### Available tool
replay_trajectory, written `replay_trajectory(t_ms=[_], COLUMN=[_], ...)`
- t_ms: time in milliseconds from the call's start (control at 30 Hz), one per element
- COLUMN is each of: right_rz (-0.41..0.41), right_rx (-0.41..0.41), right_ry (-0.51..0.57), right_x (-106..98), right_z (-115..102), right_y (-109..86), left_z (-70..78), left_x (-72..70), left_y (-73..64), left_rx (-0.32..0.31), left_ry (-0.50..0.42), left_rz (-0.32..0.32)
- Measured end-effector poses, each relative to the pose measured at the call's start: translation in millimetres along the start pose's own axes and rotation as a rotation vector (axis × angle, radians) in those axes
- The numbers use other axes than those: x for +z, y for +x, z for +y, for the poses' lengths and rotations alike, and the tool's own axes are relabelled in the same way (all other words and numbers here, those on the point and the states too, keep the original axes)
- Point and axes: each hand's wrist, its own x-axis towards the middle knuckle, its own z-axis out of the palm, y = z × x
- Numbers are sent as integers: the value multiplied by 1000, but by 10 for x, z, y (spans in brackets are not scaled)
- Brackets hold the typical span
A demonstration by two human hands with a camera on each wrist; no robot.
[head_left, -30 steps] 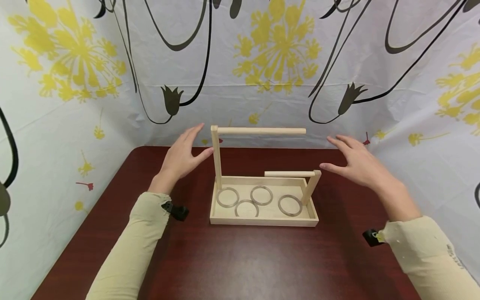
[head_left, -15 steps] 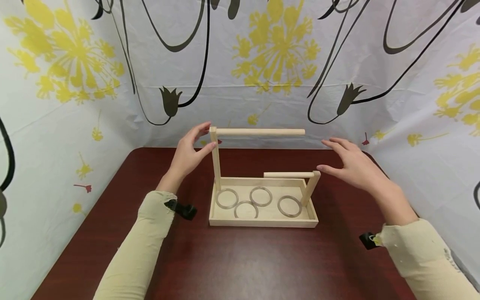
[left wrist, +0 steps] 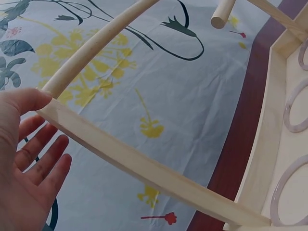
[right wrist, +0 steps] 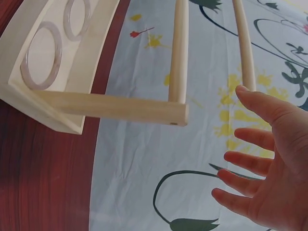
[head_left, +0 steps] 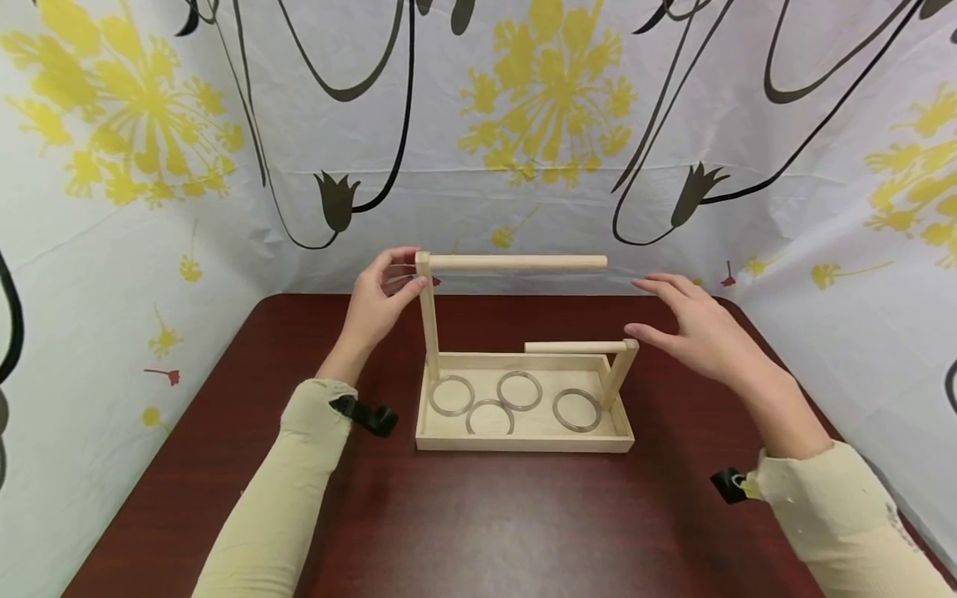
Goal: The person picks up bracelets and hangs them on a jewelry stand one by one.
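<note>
A pale wooden rack stands on the table: a shallow tray (head_left: 523, 443) with a tall left post (head_left: 429, 320) and a short right post (head_left: 620, 374). From the tall post a long dowel (head_left: 519, 262) runs right; a shorter dowel (head_left: 576, 347) runs left from the short post. Several clear rings (head_left: 577, 410) lie in the tray. My left hand (head_left: 374, 303) pinches the tall post's top, thumb on the near side; the left wrist view shows its other fingers (left wrist: 41, 159) loose. My right hand (head_left: 699, 328) hovers beside the short post with fingers spread, holding nothing.
The dark red table (head_left: 478, 531) reaches a white patterned cloth (head_left: 478, 100) that hangs behind and along both sides. Small black devices sit at the left cuff (head_left: 374, 418) and the right cuff (head_left: 728, 486).
My left hand has moved right to the tall post and taken hold of its top. The right hand has drifted slightly left. The rack and rings keep their places.
</note>
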Motion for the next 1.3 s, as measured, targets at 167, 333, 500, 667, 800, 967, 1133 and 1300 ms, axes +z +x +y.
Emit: replay_trajectory(t_ms=[167,333,500,667,800,967,1133,1300], right_rz=[17,16,17,34,39,43,76,80], right_rx=[-21,-35,-43,-77,-73,-86,-142,-151], right_ry=[16,18,30,41,57,81,96,123], right_x=[-5,-1,14,33,51,80,125,189], right_z=[-92,-176,-237,-291,-332,-378,-428,-478], right_y=[-29,-35,-33,-41,-42,-52,-61,-50], left_z=[-12,-41,-58,-61,-70,-102,-150,-166], left_x=[19,46,58,64,71,56,47,39], left_y=[12,26,26,25,28,37,59,71], left_rx=[-20,-23,-17,-19,-20,-3,26,45], left_ry=[-49,-128,-148,-143,-147,-146,-158,-142], left_rz=[19,36,41,50,51,20,-13,-40])
